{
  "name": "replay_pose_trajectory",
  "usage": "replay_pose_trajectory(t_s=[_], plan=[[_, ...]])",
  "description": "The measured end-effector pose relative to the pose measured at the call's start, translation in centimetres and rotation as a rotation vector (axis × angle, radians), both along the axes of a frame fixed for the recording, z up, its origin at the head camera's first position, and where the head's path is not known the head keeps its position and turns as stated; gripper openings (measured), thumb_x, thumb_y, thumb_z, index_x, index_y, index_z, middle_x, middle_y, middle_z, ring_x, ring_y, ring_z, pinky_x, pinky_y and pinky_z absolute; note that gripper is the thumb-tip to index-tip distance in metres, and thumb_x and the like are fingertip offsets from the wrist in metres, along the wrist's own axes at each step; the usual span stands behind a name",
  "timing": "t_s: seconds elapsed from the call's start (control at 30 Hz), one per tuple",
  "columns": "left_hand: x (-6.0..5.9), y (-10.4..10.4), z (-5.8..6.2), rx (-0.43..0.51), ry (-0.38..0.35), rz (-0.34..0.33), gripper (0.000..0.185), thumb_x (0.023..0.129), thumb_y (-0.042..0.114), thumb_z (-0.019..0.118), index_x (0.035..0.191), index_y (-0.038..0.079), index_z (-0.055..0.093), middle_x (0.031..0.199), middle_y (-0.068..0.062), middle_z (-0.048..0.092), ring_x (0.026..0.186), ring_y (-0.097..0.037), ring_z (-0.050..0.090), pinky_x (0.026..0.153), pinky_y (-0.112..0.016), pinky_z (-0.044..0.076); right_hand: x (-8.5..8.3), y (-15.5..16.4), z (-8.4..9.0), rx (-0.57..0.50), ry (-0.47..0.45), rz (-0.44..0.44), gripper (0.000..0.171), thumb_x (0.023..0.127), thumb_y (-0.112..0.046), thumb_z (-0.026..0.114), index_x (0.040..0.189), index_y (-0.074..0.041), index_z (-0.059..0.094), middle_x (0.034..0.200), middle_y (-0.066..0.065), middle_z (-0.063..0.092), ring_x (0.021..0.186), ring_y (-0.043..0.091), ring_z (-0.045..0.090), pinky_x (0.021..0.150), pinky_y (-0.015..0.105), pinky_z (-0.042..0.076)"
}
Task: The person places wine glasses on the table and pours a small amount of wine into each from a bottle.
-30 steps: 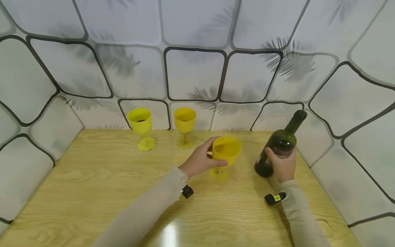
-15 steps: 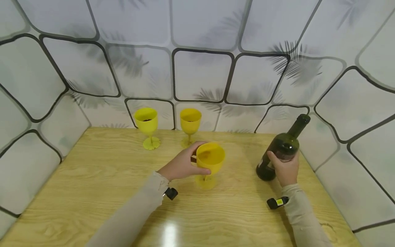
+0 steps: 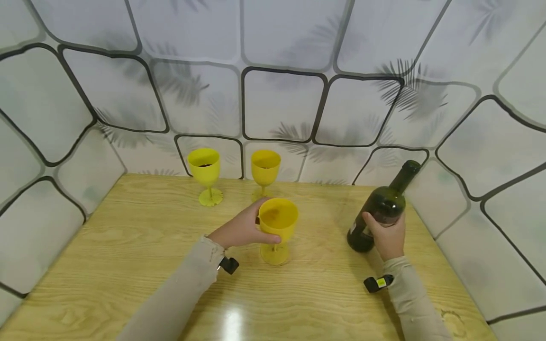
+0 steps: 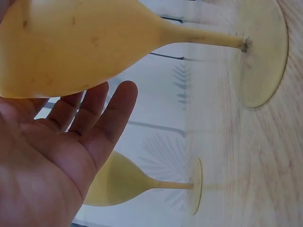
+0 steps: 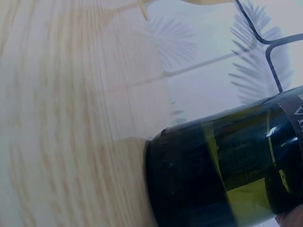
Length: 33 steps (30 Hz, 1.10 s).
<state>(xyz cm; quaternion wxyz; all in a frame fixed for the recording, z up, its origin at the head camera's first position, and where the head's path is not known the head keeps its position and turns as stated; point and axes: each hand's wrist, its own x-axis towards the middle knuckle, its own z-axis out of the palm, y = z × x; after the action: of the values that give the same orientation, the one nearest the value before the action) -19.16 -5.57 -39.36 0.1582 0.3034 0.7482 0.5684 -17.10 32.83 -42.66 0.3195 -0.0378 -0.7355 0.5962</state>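
My left hand holds a yellow goblet around its bowl, thumb on the near side and fingers behind. In the left wrist view, the goblet's foot is at the tabletop, and the fingers curve along the bowl. On the right, my right hand grips a dark green wine bottle by its body. The bottle leans, neck up to the right. Its lower end shows close over the wood in the right wrist view, where most of the hand is out of frame.
Two more goblets stand at the back: a yellow-green goblet and a yellow goblet, each with something dark inside. The wooden table meets a patterned wall behind and at both sides.
My left hand has moved the goblet left and slightly nearer to me. The bottle in my right hand has shifted a little left and leans more in the last half second.
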Motion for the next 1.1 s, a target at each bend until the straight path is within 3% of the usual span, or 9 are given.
replay_pose_trajectory(t_s=[0.47, 0.73, 0.87, 1.1], plan=[[0.2, 0.3, -0.5, 0.075, -0.009, -0.017, 0.080, 0.086, 0.021, 0.087, 0.149, 0.023, 0.039, 0.134, -0.002, 0.060, 0.121, -0.022, 0.058, 0.107, -0.047, 0.047, -0.1, -0.6, 0.6, 0.030, -0.006, 0.009, 0.065, 0.081, 0.004, 0.082, 0.137, -0.010, 0.053, 0.114, -0.011, 0.061, 0.105, 0.007, 0.059, 0.090, 0.017, 0.045], [0.2, 0.3, -0.6, 0.071, -0.010, -0.030, 0.081, 0.087, 0.021, 0.085, 0.151, 0.024, 0.035, 0.133, -0.004, 0.060, 0.120, -0.023, 0.059, 0.107, -0.048, 0.046, -0.2, -1.5, 1.1, 0.190, -0.050, -0.015, 0.071, 0.080, -0.005, 0.087, 0.142, -0.005, 0.052, 0.114, -0.018, 0.060, 0.105, 0.002, 0.058, 0.093, 0.020, 0.043], [0.3, 0.4, -0.8, 0.083, -0.015, -0.045, 0.080, 0.088, 0.022, 0.085, 0.151, 0.023, 0.035, 0.133, -0.005, 0.060, 0.119, -0.024, 0.059, 0.106, -0.048, 0.046, 0.0, -1.9, 1.3, 0.264, -0.066, -0.003, 0.072, 0.077, -0.006, 0.089, 0.139, -0.004, 0.053, 0.114, -0.011, 0.063, 0.102, 0.002, 0.059, 0.090, 0.020, 0.044], [0.4, 0.7, -0.8, 0.075, -0.001, -0.042, 0.081, 0.087, 0.027, 0.085, 0.150, 0.026, 0.035, 0.133, -0.002, 0.061, 0.121, -0.021, 0.059, 0.108, -0.048, 0.045, 0.7, -2.2, 2.6, 0.390, -0.072, 0.034, 0.073, 0.076, -0.010, 0.090, 0.137, -0.001, 0.051, 0.114, 0.014, 0.070, 0.095, -0.004, 0.059, 0.086, 0.024, 0.046]])
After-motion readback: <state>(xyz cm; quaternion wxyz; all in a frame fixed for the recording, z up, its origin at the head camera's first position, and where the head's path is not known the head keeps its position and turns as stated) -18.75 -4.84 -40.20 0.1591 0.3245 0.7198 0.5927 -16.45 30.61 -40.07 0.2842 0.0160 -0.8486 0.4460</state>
